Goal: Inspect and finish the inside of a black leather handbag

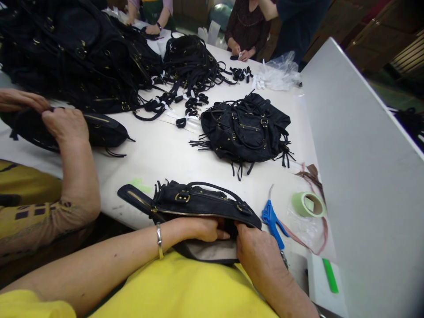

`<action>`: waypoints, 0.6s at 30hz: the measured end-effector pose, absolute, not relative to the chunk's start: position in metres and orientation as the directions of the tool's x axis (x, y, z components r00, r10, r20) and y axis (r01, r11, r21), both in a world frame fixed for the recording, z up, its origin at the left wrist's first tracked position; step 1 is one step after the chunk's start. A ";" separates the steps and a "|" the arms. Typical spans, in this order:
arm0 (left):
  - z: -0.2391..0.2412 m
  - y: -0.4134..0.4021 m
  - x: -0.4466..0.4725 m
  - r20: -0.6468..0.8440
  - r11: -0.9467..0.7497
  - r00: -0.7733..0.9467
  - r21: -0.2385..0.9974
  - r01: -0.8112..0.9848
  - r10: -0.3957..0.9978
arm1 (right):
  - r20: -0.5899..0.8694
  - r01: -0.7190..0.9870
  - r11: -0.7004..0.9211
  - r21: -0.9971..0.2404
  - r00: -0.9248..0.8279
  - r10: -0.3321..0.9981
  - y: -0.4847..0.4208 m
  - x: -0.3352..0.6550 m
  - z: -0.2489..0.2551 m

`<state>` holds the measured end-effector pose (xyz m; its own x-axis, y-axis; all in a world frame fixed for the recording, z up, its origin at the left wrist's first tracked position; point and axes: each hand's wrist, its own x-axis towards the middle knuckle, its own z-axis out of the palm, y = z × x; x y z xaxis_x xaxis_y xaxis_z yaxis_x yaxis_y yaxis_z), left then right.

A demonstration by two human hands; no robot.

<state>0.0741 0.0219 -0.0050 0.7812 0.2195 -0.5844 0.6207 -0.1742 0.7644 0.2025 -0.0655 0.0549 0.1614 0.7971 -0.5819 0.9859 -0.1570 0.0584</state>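
Observation:
A black suede handbag [195,201] with gold zips and buckles lies at the table's near edge, its opening turned toward me. My left hand [202,228], a silver bracelet on the wrist, grips the lower edge of the bag with fingers curled. My right hand [255,249] pinches the bag's rim close beside it, fingers closed on the edge. The pale lining shows between the two hands.
A finished fringed black bag [247,128] lies mid-table. Blue thread snips [272,218] and a green tape roll [309,204] sit right of my bag. A white board [361,176] stands at the right. A co-worker's hands [62,123] hold another bag at left; piled bags and straps lie beyond.

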 end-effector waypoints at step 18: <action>0.000 0.024 0.071 -0.260 -0.755 0.966 0.633 0.173 0.003 | -0.701 0.997 -0.051 -0.064 -0.009 0.713 -0.064 0.210 0.049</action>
